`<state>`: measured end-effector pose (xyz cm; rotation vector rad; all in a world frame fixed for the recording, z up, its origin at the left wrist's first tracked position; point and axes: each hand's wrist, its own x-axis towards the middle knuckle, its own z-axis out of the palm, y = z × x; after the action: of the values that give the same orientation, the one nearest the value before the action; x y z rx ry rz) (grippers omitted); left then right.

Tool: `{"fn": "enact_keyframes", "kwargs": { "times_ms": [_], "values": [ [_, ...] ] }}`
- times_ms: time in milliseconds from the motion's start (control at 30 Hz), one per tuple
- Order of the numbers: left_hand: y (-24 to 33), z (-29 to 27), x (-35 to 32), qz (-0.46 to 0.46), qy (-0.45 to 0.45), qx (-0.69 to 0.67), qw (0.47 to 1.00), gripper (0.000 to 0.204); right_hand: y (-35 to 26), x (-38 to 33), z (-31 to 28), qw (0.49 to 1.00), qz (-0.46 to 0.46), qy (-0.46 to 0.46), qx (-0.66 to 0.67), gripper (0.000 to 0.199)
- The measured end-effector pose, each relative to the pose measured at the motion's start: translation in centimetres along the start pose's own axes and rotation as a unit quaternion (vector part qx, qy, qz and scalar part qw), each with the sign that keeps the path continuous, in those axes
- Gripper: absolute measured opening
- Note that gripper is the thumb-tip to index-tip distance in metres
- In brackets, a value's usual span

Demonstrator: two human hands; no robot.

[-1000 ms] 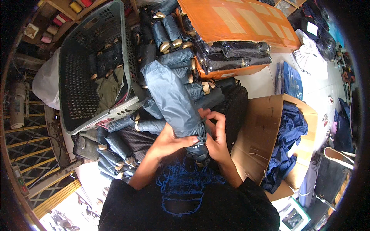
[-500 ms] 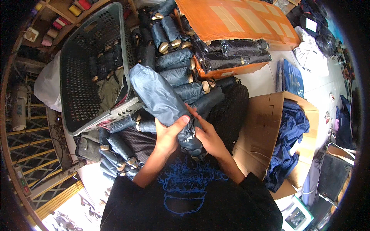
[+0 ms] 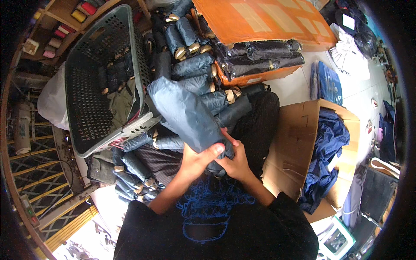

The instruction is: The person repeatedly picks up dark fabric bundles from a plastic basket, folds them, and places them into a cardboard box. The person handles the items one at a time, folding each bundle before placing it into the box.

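Observation:
In front of my chest I hold a folded umbrella (image 3: 186,115) in a shiny blue-grey sleeve, tilted with its wide end up to the left. My left hand (image 3: 197,159) is wrapped round its lower part, thumb on top. My right hand (image 3: 236,161) grips the same lower end from the right, its fingers partly hidden behind the sleeve. Beyond the hands lies a pile of similar wrapped umbrellas (image 3: 195,65) with pale curved handles. More umbrellas (image 3: 134,169) lie by my left forearm.
A dark green plastic basket (image 3: 141,56) stands at the left with wrapped bundles inside. An orange carton (image 3: 260,21) holding packed bundles is at the back. On the right, an open cardboard box (image 3: 290,143) contains navy fabric (image 3: 323,151). Thread spools (image 3: 79,16) fill a shelf at far left.
Both hands have moved slightly right, the left one along the sleeve toward the right hand. The umbrella's lower end is more covered by my fingers, and its printed part no longer shows.

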<state>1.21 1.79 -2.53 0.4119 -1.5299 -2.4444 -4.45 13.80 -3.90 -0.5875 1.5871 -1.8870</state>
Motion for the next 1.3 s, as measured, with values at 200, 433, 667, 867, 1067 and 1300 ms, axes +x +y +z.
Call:
{"fn": "enact_keyframes", "kwargs": {
  "times_ms": [200, 433, 667, 867, 1067, 1300],
  "values": [
    [1.5, -0.6, 1.0, -0.019, -0.073, -0.075, 0.994, 0.034, -0.9, 0.6, 0.1, 0.998, 0.055, -0.024, -0.029, 0.061],
    [2.3, -0.8, 1.6, 0.012, -0.054, -0.015, 0.998, 0.031, 0.9, 0.9, -0.9, 0.982, 0.167, -0.088, -0.006, 0.052],
    [3.1, 0.1, 1.1, 0.017, -0.124, 0.018, 0.992, 0.037, 0.1, 0.2, 0.7, 0.999, 0.046, 0.02, 0.003, 0.047],
    [-1.2, -0.3, -1.5, -0.004, -0.012, 0.045, 0.999, 0.065, 0.5, 0.0, -1.5, 0.995, 0.097, 0.014, -0.005, 0.038],
    [2.0, -0.4, 0.3, 0.382, 0.111, 0.473, 0.786, 0.04, -0.1, 1.5, -0.5, 0.98, 0.066, 0.041, 0.181, 0.042],
    [3.5, -1.0, 0.8, 0.321, 0.037, 0.474, 0.819, 0.026, 1.1, 2.2, -1.0, 0.989, 0.089, 0.035, 0.112, 0.032]
  ]
}}
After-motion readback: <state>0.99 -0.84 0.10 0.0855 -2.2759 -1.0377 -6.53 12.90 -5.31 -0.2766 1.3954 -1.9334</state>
